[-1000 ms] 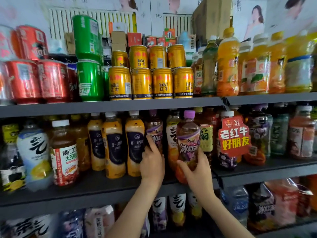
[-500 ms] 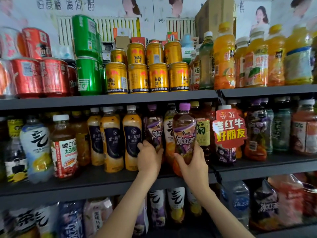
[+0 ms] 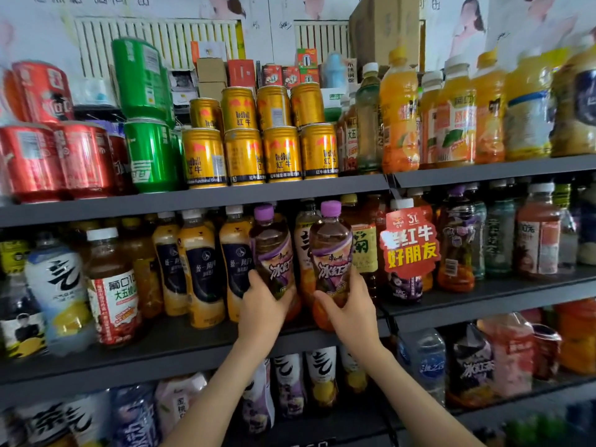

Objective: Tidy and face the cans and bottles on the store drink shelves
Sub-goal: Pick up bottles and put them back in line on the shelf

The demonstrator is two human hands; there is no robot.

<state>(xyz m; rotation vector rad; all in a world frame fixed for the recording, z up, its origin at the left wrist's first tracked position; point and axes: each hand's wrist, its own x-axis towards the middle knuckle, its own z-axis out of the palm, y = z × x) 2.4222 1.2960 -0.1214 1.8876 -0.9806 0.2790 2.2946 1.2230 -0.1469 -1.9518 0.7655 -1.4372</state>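
Observation:
Two purple-capped iced tea bottles stand side by side on the middle shelf (image 3: 180,346). My left hand (image 3: 263,309) grips the lower part of the left bottle (image 3: 272,250). My right hand (image 3: 350,312) grips the bottom of the right bottle (image 3: 330,250), which is held forward of the row. Both labels face me. To their left stand several orange-yellow bottles with dark labels (image 3: 201,269).
Gold Red Bull cans (image 3: 245,156), green cans (image 3: 150,156) and red cans (image 3: 54,162) are stacked on the top shelf, with orange juice bottles (image 3: 400,114) to their right. A red promo tag (image 3: 409,243) hangs right of my hands. More bottles fill the lower shelf (image 3: 322,379).
My left hand has closed round the left purple-capped bottle and drawn it forward beside the right one. My right hand still holds its bottle, and the view has moved closer.

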